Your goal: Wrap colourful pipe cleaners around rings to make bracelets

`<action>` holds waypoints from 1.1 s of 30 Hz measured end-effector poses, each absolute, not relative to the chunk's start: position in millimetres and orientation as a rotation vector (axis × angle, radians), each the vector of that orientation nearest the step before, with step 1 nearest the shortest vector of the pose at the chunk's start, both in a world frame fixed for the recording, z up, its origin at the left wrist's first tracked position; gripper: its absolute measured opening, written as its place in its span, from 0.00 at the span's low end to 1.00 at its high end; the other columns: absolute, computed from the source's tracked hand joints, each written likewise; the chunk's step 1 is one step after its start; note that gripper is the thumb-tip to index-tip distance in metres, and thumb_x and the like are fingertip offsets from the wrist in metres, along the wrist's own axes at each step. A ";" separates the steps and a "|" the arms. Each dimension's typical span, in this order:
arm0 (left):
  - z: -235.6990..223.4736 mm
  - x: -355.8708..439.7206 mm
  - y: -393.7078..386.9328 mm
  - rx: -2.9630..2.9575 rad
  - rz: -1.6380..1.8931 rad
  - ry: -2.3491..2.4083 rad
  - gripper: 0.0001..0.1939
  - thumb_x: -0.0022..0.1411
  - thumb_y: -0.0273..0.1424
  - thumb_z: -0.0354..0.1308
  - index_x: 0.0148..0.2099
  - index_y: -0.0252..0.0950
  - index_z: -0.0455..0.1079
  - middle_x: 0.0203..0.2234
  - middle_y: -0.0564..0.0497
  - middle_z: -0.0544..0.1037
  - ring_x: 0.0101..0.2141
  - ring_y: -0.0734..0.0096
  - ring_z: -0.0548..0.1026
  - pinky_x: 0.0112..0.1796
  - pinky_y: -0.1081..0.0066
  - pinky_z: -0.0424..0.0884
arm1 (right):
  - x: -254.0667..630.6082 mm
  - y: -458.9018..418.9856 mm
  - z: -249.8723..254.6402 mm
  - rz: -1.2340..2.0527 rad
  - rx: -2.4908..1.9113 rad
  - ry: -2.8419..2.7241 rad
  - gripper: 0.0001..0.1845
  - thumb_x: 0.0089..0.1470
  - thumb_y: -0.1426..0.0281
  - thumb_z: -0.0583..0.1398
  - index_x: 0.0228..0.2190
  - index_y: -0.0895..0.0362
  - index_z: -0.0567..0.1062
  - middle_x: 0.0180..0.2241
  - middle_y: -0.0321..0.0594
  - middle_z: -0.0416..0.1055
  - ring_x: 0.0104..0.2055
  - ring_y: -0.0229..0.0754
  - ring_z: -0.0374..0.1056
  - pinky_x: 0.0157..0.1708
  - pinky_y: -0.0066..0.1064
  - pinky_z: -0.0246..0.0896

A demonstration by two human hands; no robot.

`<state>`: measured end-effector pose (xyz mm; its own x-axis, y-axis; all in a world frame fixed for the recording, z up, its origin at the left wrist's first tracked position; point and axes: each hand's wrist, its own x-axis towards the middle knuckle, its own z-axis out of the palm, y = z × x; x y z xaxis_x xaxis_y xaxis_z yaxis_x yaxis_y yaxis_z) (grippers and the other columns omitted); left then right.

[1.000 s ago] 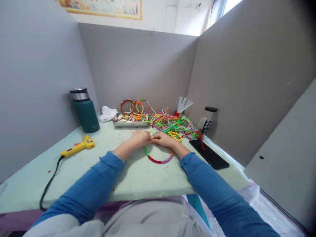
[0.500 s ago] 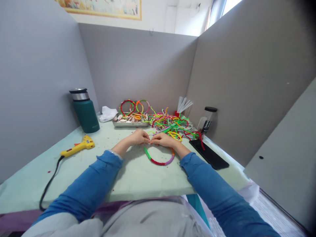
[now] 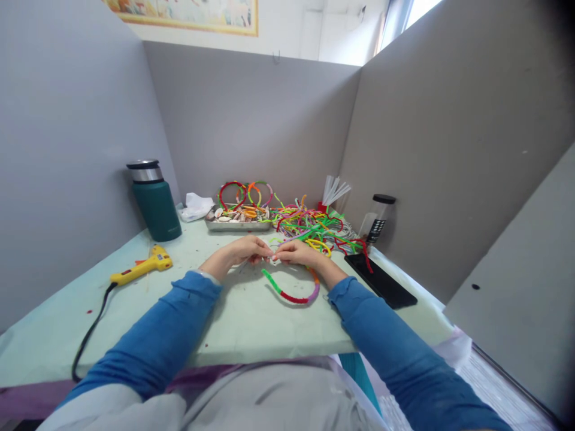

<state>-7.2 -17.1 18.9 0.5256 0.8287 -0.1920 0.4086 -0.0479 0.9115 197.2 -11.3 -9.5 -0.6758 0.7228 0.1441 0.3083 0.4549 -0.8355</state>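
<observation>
So you've got grey panels (image 3: 251,114) boxing you in on the left, right and far sides, and the table (image 3: 251,338) under a pale green cover. Your blue sleeves (image 3: 157,335) are bunched up off the wrists, probably so the cuffs don't drag over the work.

Far right of the middle is the tangle of fuzzy stems (image 3: 309,221), close enough to grab from, I'd guess. The teal flask (image 3: 156,209) stands upright far left, likely parked out of elbow range. The black phone (image 3: 381,280) lies flat on the right with a red stem across its far end. Your metal tray (image 3: 238,226), shells and bits inside, sits far and central, handy for both hands I reckon. The yellow glue gun (image 3: 142,267) is on its side at left, cord trailing over the near edge, which seems to leave your middle spot free of it.

The multicolour loop (image 3: 294,299) lies right in front of you, open on its left: the green end is loose, just nearer than your left hand (image 3: 265,254), and the orange part disappears under your right hand (image 3: 279,256). Both hands are pinched, fingertips nearly touching, on a tiny pale bit (image 3: 272,260), presumably for fine control. Can't tell whether it joins the loop.
</observation>
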 end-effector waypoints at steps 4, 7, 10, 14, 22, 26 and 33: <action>18.2 -7.0 -15.7 1.538 0.584 1.014 0.16 0.42 0.38 0.66 0.28 0.29 0.71 0.22 0.50 0.73 0.17 0.84 0.61 0.19 0.76 0.54 | 197.7 -9.1 -11.0 1.278 -0.850 -2.059 0.21 0.47 0.57 0.60 0.33 0.63 0.75 0.18 0.30 0.59 0.17 0.27 0.46 0.17 0.24 0.38; 14.3 -6.1 -10.8 1.459 0.658 0.951 0.12 0.45 0.33 0.65 0.30 0.28 0.72 0.24 0.49 0.74 0.17 0.84 0.60 0.20 0.76 0.56 | 197.1 -7.8 -11.8 1.386 -0.795 -1.934 0.20 0.46 0.58 0.60 0.33 0.63 0.74 0.18 0.29 0.56 0.16 0.26 0.42 0.16 0.25 0.32; 9.6 -3.9 -5.6 1.391 0.735 0.895 0.09 0.46 0.29 0.64 0.31 0.28 0.73 0.24 0.49 0.75 0.20 0.82 0.64 0.23 0.77 0.59 | 195.6 -7.1 -12.7 1.441 -0.747 -1.843 0.18 0.46 0.59 0.61 0.32 0.63 0.73 0.17 0.28 0.55 0.16 0.26 0.41 0.16 0.25 0.31; 7.2 -0.4 -4.9 1.336 0.825 0.861 0.10 0.45 0.30 0.64 0.32 0.29 0.74 0.25 0.48 0.76 0.23 0.78 0.68 0.25 0.77 0.61 | 193.2 -5.9 -14.8 1.460 -0.726 -1.740 0.16 0.45 0.60 0.62 0.28 0.62 0.71 0.17 0.29 0.55 0.15 0.25 0.42 0.15 0.25 0.32; 6.8 3.1 -8.4 1.299 0.910 0.937 0.14 0.45 0.27 0.64 0.38 0.31 0.72 0.26 0.48 0.77 0.22 0.80 0.68 0.25 0.77 0.60 | 189.1 -3.4 -17.5 1.473 -0.762 -1.621 0.15 0.44 0.62 0.63 0.25 0.61 0.69 0.18 0.29 0.57 0.14 0.25 0.43 0.14 0.23 0.31; 7.2 4.5 -9.2 1.343 0.903 0.975 0.15 0.43 0.29 0.65 0.37 0.29 0.73 0.26 0.48 0.77 0.18 0.83 0.63 0.21 0.78 0.55 | 188.0 -2.8 -17.4 1.491 -0.807 -1.601 0.15 0.43 0.61 0.63 0.25 0.61 0.69 0.17 0.28 0.57 0.13 0.24 0.41 0.13 0.23 0.29; 3.7 3.0 -6.5 1.534 0.935 1.142 0.21 0.41 0.39 0.66 0.36 0.30 0.75 0.29 0.47 0.78 0.20 0.81 0.63 0.20 0.76 0.54 | 188.0 -1.6 -19.2 1.525 -0.795 -1.592 0.15 0.43 0.62 0.63 0.26 0.61 0.69 0.17 0.28 0.56 0.13 0.24 0.41 0.13 0.24 0.29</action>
<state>3.0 -6.5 3.7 0.2649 0.9638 0.0287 0.2187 -0.0890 0.9717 188.0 -1.6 -19.2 -0.5026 0.8573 0.1118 -0.0752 0.0855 -0.9935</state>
